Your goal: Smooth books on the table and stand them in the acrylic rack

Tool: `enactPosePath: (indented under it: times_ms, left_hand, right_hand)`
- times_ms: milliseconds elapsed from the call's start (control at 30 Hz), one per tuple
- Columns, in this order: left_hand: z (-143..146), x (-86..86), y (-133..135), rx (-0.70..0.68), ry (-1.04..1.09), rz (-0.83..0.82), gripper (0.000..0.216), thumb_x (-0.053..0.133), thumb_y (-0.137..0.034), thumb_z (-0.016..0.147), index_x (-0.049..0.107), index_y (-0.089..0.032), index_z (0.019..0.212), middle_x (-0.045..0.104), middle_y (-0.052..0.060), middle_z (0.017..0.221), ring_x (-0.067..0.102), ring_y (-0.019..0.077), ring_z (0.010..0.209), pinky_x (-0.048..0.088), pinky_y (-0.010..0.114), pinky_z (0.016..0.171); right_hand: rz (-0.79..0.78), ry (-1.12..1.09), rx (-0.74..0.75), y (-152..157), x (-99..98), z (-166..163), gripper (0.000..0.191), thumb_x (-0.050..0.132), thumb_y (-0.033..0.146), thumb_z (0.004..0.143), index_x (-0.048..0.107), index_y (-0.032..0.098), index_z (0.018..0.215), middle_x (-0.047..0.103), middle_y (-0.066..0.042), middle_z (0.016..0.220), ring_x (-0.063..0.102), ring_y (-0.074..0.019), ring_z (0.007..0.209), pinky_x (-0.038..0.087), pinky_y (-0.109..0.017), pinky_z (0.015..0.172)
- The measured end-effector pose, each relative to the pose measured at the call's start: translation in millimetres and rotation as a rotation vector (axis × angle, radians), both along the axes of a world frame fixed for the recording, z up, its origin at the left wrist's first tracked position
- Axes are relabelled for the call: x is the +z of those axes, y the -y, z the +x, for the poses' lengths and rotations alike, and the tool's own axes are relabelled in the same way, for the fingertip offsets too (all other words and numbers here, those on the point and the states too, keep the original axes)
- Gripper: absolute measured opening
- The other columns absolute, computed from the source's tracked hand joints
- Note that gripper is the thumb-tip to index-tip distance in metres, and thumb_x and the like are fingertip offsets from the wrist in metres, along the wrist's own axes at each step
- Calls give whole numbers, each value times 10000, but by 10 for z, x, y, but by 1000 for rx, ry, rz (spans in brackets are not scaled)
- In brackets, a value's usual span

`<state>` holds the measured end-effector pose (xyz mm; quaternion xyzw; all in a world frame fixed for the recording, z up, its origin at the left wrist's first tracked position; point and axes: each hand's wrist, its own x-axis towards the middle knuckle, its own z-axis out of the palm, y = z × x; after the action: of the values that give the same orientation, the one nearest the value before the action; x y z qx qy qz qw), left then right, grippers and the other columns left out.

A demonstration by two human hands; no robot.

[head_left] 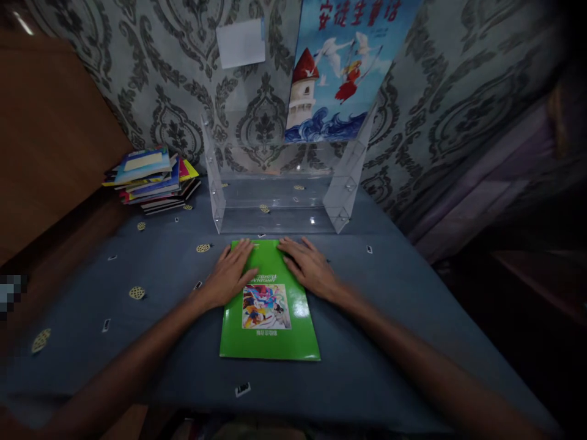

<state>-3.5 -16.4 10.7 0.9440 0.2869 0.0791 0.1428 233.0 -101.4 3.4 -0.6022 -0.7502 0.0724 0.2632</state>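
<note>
A green book (pixel 270 343) with a colourful picture on its cover lies flat on the cloth-covered table, its printing upside down to me. My left hand (pixel 232 275) rests over the book's far left edge, fingers stretched out. Over the far right edge lies my right hand (pixel 309 267), its fingers also extended and partly spread. Both palms face down, and neither hand is wrapped round anything. Just beyond my fingertips stands a clear acrylic rack (pixel 275 220) with stepped shelves. A large blue picture book (pixel 339 73) is upright at the rack's upper right.
Several books and booklets are piled in a stack (pixel 151 177) at the back left, close to a brown wooden panel (pixel 50 128). A pale card (pixel 241 43) is at the patterned wall behind the rack. The table (pixel 376 366) has a dark blue cloth with pineapple prints.
</note>
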Motion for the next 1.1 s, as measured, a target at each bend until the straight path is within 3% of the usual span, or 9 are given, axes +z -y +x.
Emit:
enactPosePath:
  times_ms: [200,367,467,667,867,1100]
  left_hand:
    - [-48,-179,-36,55,124,16,641,276,-454,1057,149,-132,1596,293,180,1644,182,249,1559,202,501,1261]
    - [-37,-144,-5,64,106,-6,654,283,-466,1051,146,-129,1594,268,177,1654,154,252,1564,202,491,1265]
    - [-34,-133,-4,68,116,-9,654,293,-463,1049,151,-133,1595,269,171,1655,152,253,1565,203,491,1266]
    - [-32,-145,-10,110,108,-26,650,321,-495,1041,218,-155,1584,259,158,1662,134,278,1569,214,516,1256]
    - [-34,-115,-4,127,95,12,643,346,-514,1027,299,-142,1550,297,166,1647,188,300,1558,263,527,1232]
    - [-108,-48,239,70,44,79,582,361,-478,1031,401,-152,1511,333,163,1632,247,308,1541,303,519,1217]
  right_hand:
    - [-33,52,191,-109,97,-463,472,402,267,1017,487,176,1473,512,-146,1525,402,-257,1468,331,-534,1218]
    - [-66,68,40,-100,-19,-262,554,412,383,1026,427,126,1517,430,-196,1570,328,-298,1503,290,-571,1226]
    - [-54,49,-27,-45,-80,-118,572,391,419,1035,389,160,1545,396,-176,1596,304,-300,1512,288,-583,1221]
    - [-31,7,-34,-41,-163,-86,572,394,451,1029,376,220,1552,415,-134,1595,329,-292,1504,296,-585,1220]
    - [-33,-7,-29,-64,-168,-76,591,414,476,1009,444,159,1507,462,-166,1559,395,-317,1468,318,-570,1218]
    - [-18,-17,0,303,-147,-105,600,422,526,1012,453,191,1509,420,-141,1591,364,-300,1486,315,-559,1223]
